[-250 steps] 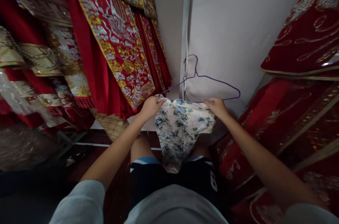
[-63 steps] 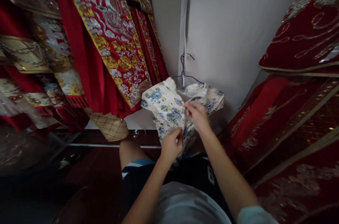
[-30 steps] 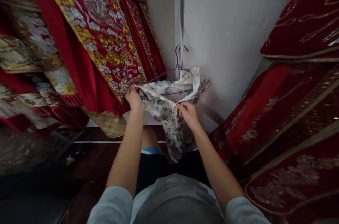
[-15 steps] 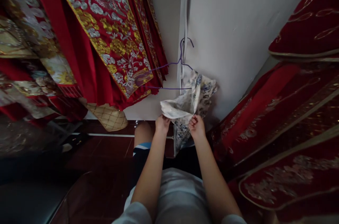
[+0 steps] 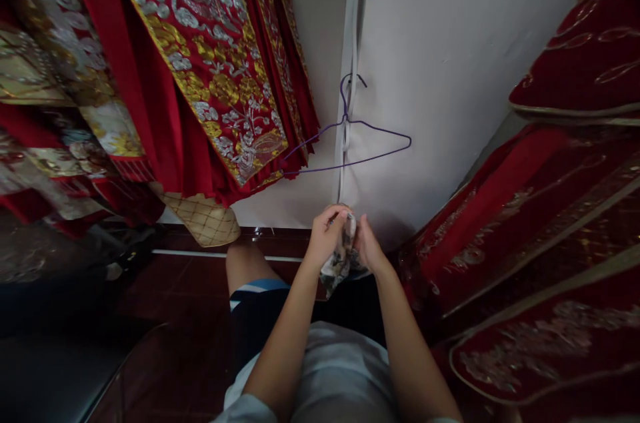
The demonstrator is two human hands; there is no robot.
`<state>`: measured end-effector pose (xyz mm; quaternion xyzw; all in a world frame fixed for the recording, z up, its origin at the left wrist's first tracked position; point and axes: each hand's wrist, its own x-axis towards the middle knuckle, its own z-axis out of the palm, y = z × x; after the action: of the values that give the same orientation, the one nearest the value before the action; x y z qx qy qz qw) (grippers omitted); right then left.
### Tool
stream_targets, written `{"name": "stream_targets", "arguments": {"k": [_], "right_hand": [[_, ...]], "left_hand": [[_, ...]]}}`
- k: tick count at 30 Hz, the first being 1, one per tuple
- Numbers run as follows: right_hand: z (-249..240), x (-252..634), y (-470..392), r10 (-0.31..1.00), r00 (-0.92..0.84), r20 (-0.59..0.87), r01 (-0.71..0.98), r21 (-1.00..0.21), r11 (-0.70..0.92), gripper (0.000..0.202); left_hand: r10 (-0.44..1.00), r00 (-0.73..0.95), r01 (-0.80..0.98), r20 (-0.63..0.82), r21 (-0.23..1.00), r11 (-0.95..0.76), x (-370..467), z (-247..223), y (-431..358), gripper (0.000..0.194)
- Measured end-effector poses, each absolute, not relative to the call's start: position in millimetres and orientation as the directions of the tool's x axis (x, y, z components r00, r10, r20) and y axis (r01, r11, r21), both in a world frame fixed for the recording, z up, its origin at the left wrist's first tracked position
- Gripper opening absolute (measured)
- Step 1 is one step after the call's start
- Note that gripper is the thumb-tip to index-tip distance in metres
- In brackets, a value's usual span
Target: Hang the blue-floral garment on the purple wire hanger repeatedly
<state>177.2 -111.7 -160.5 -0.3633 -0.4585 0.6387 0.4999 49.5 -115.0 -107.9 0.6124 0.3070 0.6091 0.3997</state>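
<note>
A floral fabric piece [image 5: 339, 261], pale with blue and dark print, hangs bunched between my hands in front of my lap. My left hand [image 5: 326, 236] is closed on its upper edge, fingers curled round the cloth. On the other side, my right hand [image 5: 371, 248] is close against the fabric with its fingers stretched out; its palm side is partly hidden. Above both hands, a purple wire hanger [image 5: 376, 159] hangs bare by its hook, in front of a pale strap [image 5: 353, 43] on the wall.
Red garments with gold and silver embroidery [image 5: 215, 69] hang at the left, overlapping the hanger's left end. More red embroidered garments [image 5: 540, 209] fill the right side. Behind the hanger is a white wall [image 5: 440, 63]. Dark red floor tiles [image 5: 185, 283] lie below.
The floral fabric has come off the hanger and is now lower, gathered between my hands. Both hands have moved closer together, and the right hand's fingers have straightened.
</note>
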Motion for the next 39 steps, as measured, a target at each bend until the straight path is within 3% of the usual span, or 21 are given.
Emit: {"name": "stream_targets", "arguments": {"k": [3, 6, 9, 11, 14, 16, 19, 22, 25, 30, 39], "right_hand": [[-136, 171, -124, 0.865, -0.494, -0.089, -0.21, -0.953, -0.218, 0.059], [-114, 176, -128, 0.739, -0.645, -0.196, -0.037, -0.958, -0.286, 0.057], [-88, 193, -121, 0.79, -0.591, -0.165, -0.072, -0.964, -0.255, 0.05], [-69, 209, -110, 0.854, -0.501, -0.144, -0.081, -0.974, -0.212, 0.047], [-42, 233, -82, 0.95, -0.309, -0.038, 0.04, -0.999, -0.026, 0.042], [-30, 244, -57, 0.972, -0.17, 0.164, 0.237, -0.95, 0.202, 0.038], [-26, 247, -17, 0.874, -0.111, 0.474, 0.53, -0.716, 0.455, 0.042], [-35, 242, 12, 0.83, -0.158, 0.535, 0.614, -0.605, 0.507, 0.047], [-44, 242, 23, 0.872, -0.204, 0.444, 0.658, -0.598, 0.458, 0.039], [-42, 257, 13, 0.916, -0.255, 0.311, 0.651, -0.644, 0.4, 0.062], [-38, 266, -8, 0.919, -0.256, 0.3, 0.648, -0.652, 0.393, 0.063]], "left_hand": [[0.846, 0.073, 0.07, 0.528, 0.844, -0.532, 38, -104, -116, 0.029], [0.899, 0.153, 0.062, 0.411, 0.903, -0.424, 17, -109, -117, 0.031], [0.878, 0.426, 0.059, 0.218, 0.962, -0.267, -8, -120, -125, 0.042], [0.765, 0.641, 0.214, 0.06, 0.943, -0.253, -27, -130, -128, 0.042], [0.756, 0.641, 0.579, -0.133, 0.73, -0.363, -56, -143, -121, 0.031], [0.851, 0.522, 0.742, -0.064, 0.527, -0.415, -73, -143, -109, 0.023], [0.856, 0.49, 0.819, 0.163, 0.251, -0.516, -92, -127, -85, 0.023], [0.825, 0.501, 0.838, 0.262, 0.09, -0.538, -101, -100, -65, 0.035], [0.797, 0.54, 0.798, 0.27, 0.138, -0.587, -111, -75, -48, 0.042], [0.767, 0.545, 0.716, 0.339, 0.288, -0.636, -126, -51, -27, 0.04], [0.736, 0.387, 0.646, 0.556, 0.407, -0.646, -92, -32, -34, 0.02]]}}
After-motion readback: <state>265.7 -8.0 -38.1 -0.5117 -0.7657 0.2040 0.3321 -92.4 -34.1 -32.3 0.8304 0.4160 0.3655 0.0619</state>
